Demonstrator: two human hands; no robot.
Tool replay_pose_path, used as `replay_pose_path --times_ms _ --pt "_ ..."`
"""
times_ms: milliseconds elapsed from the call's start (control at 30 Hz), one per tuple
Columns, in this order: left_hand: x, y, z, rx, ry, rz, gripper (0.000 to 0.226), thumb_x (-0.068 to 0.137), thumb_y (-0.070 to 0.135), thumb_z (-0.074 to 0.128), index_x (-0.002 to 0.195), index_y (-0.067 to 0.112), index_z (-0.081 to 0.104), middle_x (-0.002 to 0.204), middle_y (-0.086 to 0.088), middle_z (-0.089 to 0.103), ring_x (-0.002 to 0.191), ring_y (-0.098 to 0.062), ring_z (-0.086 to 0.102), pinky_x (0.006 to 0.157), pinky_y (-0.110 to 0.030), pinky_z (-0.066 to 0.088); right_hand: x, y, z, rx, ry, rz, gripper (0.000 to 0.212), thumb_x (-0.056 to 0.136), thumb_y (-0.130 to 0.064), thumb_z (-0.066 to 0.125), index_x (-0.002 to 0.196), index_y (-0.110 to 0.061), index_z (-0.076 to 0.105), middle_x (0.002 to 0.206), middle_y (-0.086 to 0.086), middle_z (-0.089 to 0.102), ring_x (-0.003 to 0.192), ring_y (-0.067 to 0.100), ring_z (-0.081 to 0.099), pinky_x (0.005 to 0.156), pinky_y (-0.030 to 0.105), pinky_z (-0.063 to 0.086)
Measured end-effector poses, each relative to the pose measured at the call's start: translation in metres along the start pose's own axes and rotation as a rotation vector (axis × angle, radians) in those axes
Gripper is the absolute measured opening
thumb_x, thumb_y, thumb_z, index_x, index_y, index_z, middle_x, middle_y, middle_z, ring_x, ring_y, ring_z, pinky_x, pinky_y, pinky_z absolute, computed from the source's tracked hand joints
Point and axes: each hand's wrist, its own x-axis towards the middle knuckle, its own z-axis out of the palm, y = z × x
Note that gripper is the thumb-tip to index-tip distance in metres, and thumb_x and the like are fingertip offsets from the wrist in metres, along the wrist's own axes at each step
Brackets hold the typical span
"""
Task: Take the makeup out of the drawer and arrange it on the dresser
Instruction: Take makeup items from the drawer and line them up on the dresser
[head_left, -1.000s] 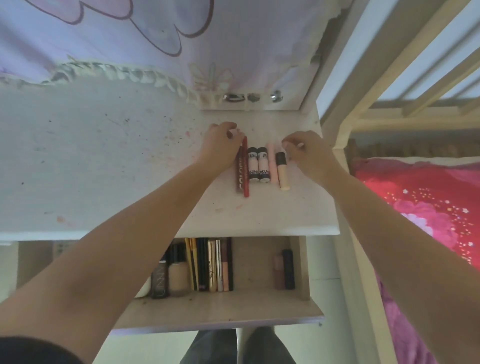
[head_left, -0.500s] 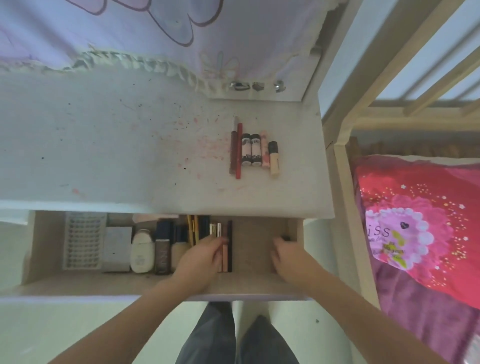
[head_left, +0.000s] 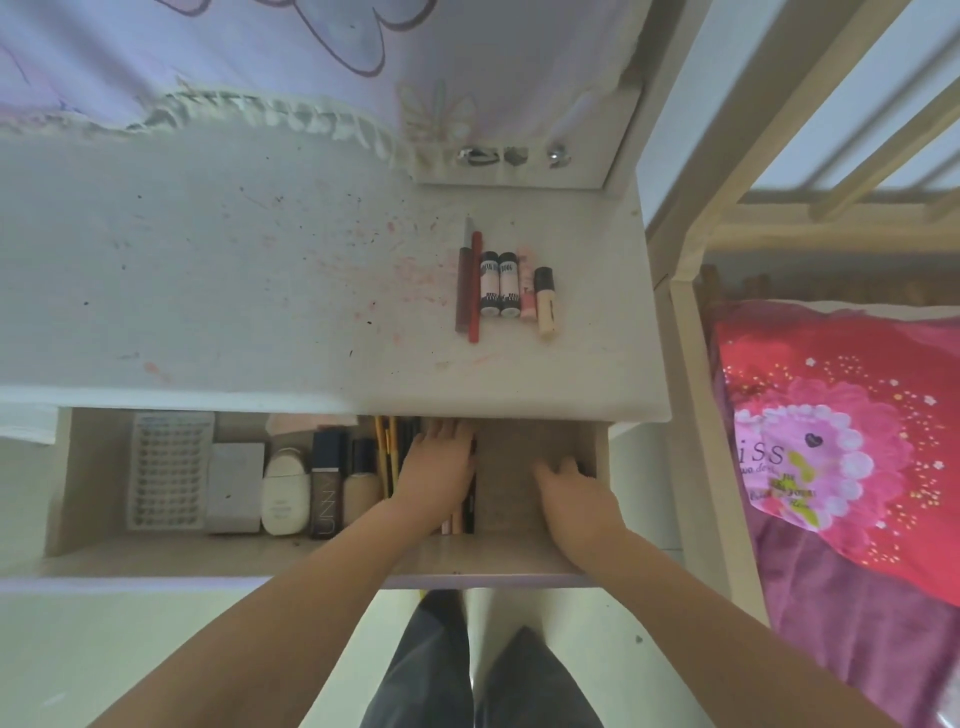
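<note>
Hands reach into the open pale wooden drawer under the stained white table. The left hand lies flat, fingers spread, over a bundle of slim pencils and tubes; whether it grips any cannot be told. The right hand presses toward the drawer's right wall, its fingertips hiding what they touch. Left of them stand a dark rectangular foundation bottle, a white oval tube and a grey box. On the table six makeup sticks lie side by side.
</note>
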Motion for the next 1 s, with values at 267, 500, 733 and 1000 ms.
replay_pose_path --times_ms 267,500,733,1000 --pt "-0.047 0.008 -0.079 -0.621 0.015 0.089 0.02 0.089 0.032 0.054 0.099 0.046 0.045 0.09 0.025 0.06 0.088 0.007 0.06 0.081 -0.017 0.053 -0.028 0.021 -0.028 0.313 -0.005 -0.236 0.018 0.098 -0.028 0.043 0.115 -0.021 0.045 0.106 -0.004 0.058 0.089 0.017 0.059 0.076 0.028 0.046" --pt "0.058 -0.018 -0.191 -0.755 0.395 -0.09 0.009 0.091 0.022 0.058 0.098 0.027 0.055 0.078 0.009 0.066 0.057 0.006 0.06 0.048 -0.005 0.042 0.015 0.047 -0.17 0.873 0.415 -0.147 0.007 0.088 -0.034 0.05 0.087 -0.037 0.056 0.068 -0.01 0.061 0.05 -0.006 0.055 0.043 0.01 0.041" --pt "0.149 -0.012 -0.165 -0.63 0.327 -0.229 0.015 0.091 0.027 0.058 0.102 0.016 0.057 0.079 0.01 0.054 0.065 -0.001 0.051 0.048 -0.012 0.037 0.103 0.052 -0.186 0.712 0.38 -0.028 0.022 0.094 -0.036 0.05 0.1 -0.018 0.062 0.084 -0.001 0.062 0.081 0.021 0.06 0.068 0.036 0.052" --pt "0.144 0.006 -0.154 -0.567 0.343 -0.195 0.021 0.092 0.026 0.055 0.11 0.014 0.058 0.094 0.0 0.057 0.073 -0.007 0.051 0.06 -0.016 0.037 0.104 0.055 -0.171 0.625 0.476 -0.043 0.021 0.095 -0.025 0.049 0.108 -0.019 0.064 0.109 0.003 0.054 0.084 0.015 0.056 0.086 0.038 0.048"
